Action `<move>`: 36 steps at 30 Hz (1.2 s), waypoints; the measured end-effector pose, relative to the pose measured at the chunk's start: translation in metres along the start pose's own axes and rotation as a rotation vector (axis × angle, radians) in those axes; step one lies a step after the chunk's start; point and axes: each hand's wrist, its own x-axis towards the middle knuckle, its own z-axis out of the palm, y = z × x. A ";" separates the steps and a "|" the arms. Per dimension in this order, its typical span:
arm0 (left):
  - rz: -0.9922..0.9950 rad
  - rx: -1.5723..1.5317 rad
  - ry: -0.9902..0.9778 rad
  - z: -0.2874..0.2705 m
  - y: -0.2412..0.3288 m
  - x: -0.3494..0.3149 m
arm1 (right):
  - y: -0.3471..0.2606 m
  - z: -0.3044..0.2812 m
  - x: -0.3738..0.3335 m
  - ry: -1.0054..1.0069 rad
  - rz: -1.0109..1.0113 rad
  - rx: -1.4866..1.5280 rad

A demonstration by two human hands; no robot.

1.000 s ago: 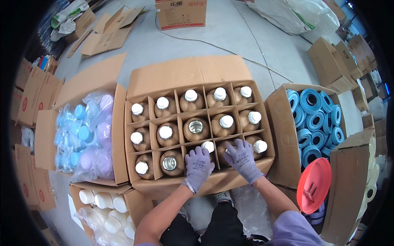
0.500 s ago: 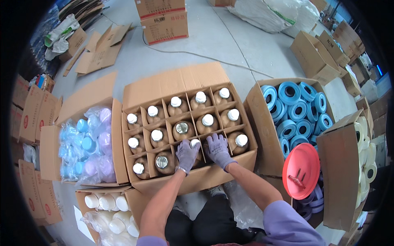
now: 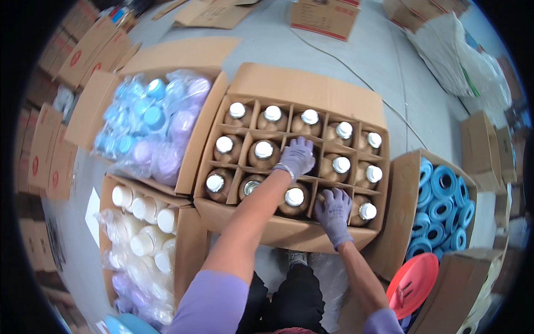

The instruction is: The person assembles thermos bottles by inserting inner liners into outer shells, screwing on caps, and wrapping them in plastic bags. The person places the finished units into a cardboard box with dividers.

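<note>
Gold-brown bottles with white caps stand upright in the cells of a divided cardboard box (image 3: 261,225). My left hand (image 3: 298,157), in a grey-purple glove, reaches into the middle cell with its fingers curled round a bottle top, which the glove hides. In the front row my right hand (image 3: 335,214), gloved alike, dips into a cell with bent fingers; what they grip is hidden. Between my hands stands a white-capped bottle (image 3: 294,196). My left forearm partly covers a silver-topped bottle (image 3: 251,186) in the front row. Another capped bottle (image 3: 366,211) stands right of my right hand.
At left, one carton (image 3: 217,106) holds bagged blue and lilac caps, another (image 3: 181,261) white ones. Blue rings (image 3: 441,209) fill a carton at right, with a red dish (image 3: 414,281) near it. A cable (image 3: 356,75) crosses the floor.
My left hand has moved from the front-row bottle to the middle cell behind it. My right hand stays in its front-row cell. The view has shifted, bringing the left cartons further in.
</note>
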 end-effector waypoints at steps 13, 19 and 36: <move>-0.125 -0.521 0.725 -0.148 -0.082 -0.284 | -0.068 0.017 0.033 -0.408 -0.185 -0.246; -0.943 0.480 0.765 -0.246 -0.175 -0.655 | -0.052 0.032 0.051 -0.500 -0.081 -0.324; -1.456 0.490 0.062 -0.095 -0.224 -0.875 | -0.046 -0.006 -0.067 -0.286 -0.307 0.127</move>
